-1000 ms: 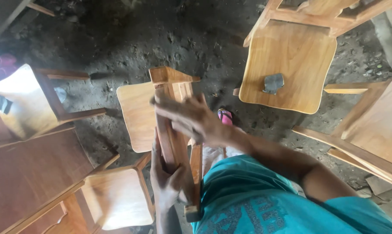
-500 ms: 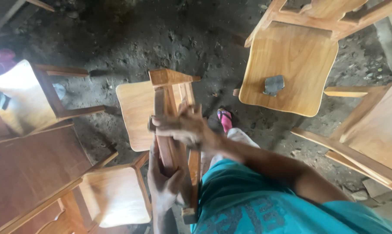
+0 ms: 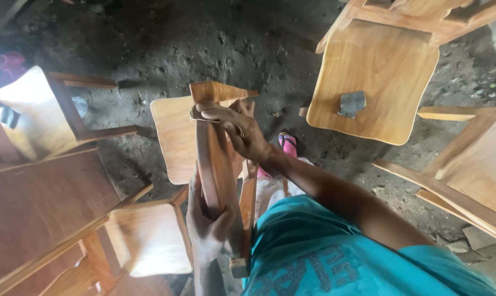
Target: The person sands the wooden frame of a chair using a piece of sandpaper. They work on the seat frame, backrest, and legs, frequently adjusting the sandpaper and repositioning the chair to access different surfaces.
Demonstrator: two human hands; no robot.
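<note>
I hold a wooden chair frame (image 3: 210, 164) upright in front of me. Its long brown rail points away toward a pale chair seat (image 3: 171, 137). My left hand (image 3: 207, 222) grips the rail low down, with the thumb wrapped round its right side. My right hand (image 3: 237, 129) lies over the rail's top end, just under a wedge-shaped wooden block (image 3: 218, 91). Its fingers curl across the rail and press on it. A thin brownish scrap seems to lie under the fingertips, but it is too small to make out.
A light wooden chair (image 3: 374, 71) stands at the upper right with a small grey folded piece (image 3: 352, 103) on its seat. More chairs crowd the left (image 3: 34, 109), lower left (image 3: 146, 235) and right (image 3: 467, 175). A pink sandal (image 3: 288, 143) rests on the dark dirt floor (image 3: 204, 44).
My right hand has slid up the rail from its middle to the top end. My left hand has kept its grip low on the rail.
</note>
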